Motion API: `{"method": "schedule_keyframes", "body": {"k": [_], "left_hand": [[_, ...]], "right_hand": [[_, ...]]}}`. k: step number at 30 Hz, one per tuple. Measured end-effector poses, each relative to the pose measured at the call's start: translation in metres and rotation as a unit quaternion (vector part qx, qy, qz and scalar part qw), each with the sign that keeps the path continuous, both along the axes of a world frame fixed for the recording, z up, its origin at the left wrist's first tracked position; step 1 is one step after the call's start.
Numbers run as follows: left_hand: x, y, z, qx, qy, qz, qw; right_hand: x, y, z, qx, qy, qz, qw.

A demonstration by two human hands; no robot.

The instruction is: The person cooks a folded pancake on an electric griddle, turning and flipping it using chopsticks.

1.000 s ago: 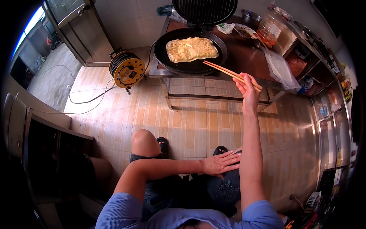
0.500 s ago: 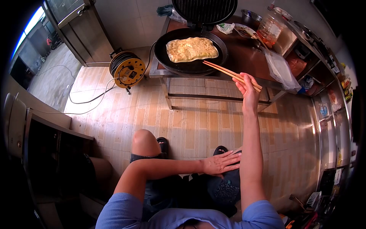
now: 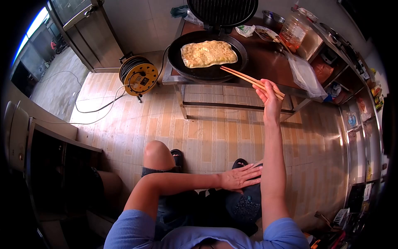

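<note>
A golden, roughly rectangular flatbread [image 3: 208, 54] lies flat in the round black electric griddle [image 3: 178, 69], whose ridged lid [image 3: 222, 12] stands raised at the back. My right hand [image 3: 269, 97] is closed around a pair of wooden chopsticks [image 3: 244, 76]. Their tips reach over the griddle's near rim, just below the flatbread's lower edge; whether they touch the pan, I cannot tell. My left hand [image 3: 242, 177] rests flat on my right thigh with its fingers stretched out, partly beside my right forearm.
The griddle stands on a brown-topped metal table [image 3: 265, 62]. Behind and right are a metal bowl [image 3: 273, 19], a plate [image 3: 265, 34], a clear plastic jug [image 3: 294, 29] and a plastic bag [image 3: 304, 74]. A yellow cable reel [image 3: 141, 79] stands left on the floor; shelves [image 3: 356, 124] line the right.
</note>
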State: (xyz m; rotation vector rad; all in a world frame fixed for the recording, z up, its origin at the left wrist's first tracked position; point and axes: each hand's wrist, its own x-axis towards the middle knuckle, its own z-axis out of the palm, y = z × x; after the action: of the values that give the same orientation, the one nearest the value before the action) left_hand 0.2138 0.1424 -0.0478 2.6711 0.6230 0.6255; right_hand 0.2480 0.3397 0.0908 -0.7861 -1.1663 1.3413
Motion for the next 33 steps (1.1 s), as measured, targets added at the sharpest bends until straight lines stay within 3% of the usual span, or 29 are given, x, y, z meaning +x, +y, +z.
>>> {"method": "schedule_keyframes", "body": {"k": [19, 22, 25, 29, 31, 33], "left_hand": [[-0.001, 0.000, 0.000, -0.005, -0.005, -0.003, 1.000], [0.000, 0.000, -0.001, -0.004, -0.014, -0.004, 1.000], [-0.001, 0.000, 0.002, -0.014, -0.029, -0.001, 0.999], [-0.004, 0.001, 0.020, 0.010, 0.022, 0.024, 0.999], [-0.009, 0.001, 0.026, 0.002, 0.027, 0.018, 0.999], [-0.007, 0.002, 0.009, 0.085, 0.016, 0.030, 0.996]], "right_hand": [[0.000, 0.000, -0.001, 0.002, -0.001, 0.001, 1.000], [-0.004, -0.004, 0.003, 0.045, -0.014, 0.002, 0.999], [-0.013, -0.013, 0.013, 0.213, -0.099, 0.017, 0.972], [-0.034, -0.007, 0.043, 0.410, -0.289, 0.074, 0.862], [-0.051, -0.007, 0.054, 0.435, -0.298, 0.123, 0.841], [-0.069, -0.011, 0.060, 0.464, -0.309, 0.155, 0.816]]}}
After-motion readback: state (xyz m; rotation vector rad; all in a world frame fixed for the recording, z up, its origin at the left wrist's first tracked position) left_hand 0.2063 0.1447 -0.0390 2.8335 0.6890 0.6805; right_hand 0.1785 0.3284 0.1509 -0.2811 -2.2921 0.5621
